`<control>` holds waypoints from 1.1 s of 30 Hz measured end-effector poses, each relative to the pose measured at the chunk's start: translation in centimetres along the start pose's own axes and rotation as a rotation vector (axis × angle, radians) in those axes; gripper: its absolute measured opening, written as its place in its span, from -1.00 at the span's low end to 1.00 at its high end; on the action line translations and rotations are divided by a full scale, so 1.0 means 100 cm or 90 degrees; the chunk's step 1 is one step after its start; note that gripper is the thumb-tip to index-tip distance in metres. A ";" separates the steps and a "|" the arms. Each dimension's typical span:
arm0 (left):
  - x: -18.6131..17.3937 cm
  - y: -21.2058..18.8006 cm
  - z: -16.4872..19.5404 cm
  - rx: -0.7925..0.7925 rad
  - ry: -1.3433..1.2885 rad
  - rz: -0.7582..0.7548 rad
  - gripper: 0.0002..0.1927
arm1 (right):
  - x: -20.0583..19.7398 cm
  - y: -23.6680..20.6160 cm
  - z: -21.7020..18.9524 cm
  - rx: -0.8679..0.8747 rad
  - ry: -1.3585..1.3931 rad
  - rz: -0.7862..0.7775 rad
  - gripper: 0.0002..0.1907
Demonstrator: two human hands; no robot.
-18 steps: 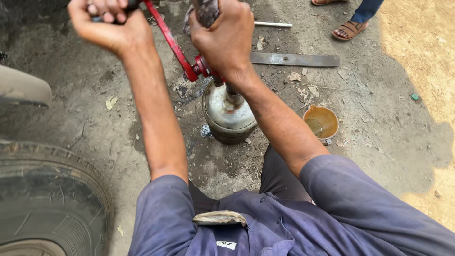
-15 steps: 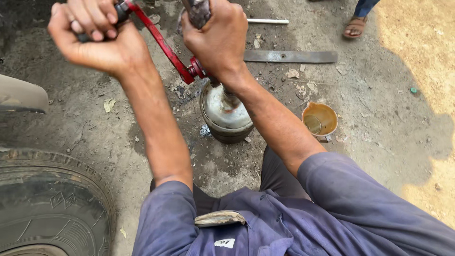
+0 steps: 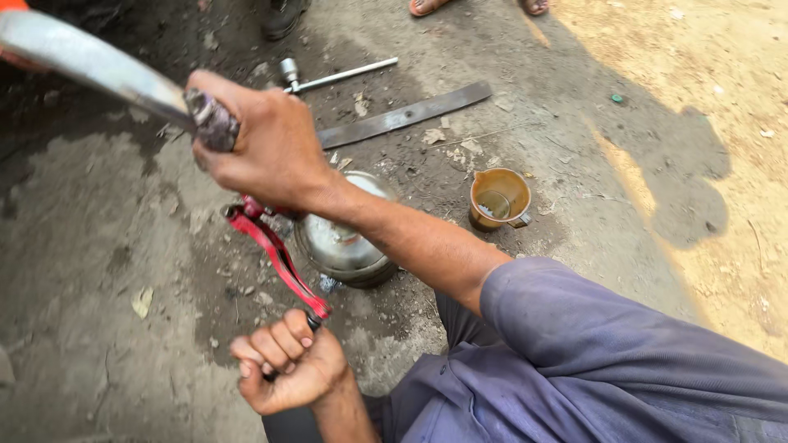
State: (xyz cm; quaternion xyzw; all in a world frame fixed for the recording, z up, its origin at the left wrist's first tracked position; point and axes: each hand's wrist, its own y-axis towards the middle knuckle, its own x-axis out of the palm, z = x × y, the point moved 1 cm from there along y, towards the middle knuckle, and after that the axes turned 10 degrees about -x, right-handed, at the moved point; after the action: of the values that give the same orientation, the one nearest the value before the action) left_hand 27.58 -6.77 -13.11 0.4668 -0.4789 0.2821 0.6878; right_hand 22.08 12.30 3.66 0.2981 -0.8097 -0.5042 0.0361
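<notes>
My right hand is closed around the dark end of a silvery metal tube that runs off to the upper left. A red lever hangs from below that hand and slants down towards me. My left hand grips the lever's black handle end near the bottom of the view. Just behind the lever a round grey metal canister stands on the dirty ground, partly hidden by my right forearm.
A small brown cup with liquid stands right of the canister. Beyond lie a long flat metal bar and a socket wrench. Another person's feet are at the top edge. Sandy ground spreads to the right.
My left hand has swung the red lever from high at the upper left down towards my body. My right hand stays closed on the tube's end, which now shows more of its length.
</notes>
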 end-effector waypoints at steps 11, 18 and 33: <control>-0.111 0.058 -0.035 -0.038 0.087 0.280 -0.59 | 0.003 -0.004 0.012 -0.016 0.013 -0.063 -0.83; -0.092 0.175 -0.034 -0.136 0.196 0.435 -0.80 | 0.003 -0.003 0.030 -0.012 0.048 -0.113 -0.86; -0.043 0.187 0.062 -0.124 1.536 -0.230 -0.58 | 0.020 0.000 0.040 -0.221 0.112 -0.120 -0.93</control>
State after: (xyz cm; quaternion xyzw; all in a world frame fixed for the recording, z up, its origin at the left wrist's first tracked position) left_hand 7.81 -4.61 -9.44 -0.0878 0.5185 0.3973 0.7520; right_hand 18.98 14.39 1.22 0.4046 -0.6731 -0.6091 0.1102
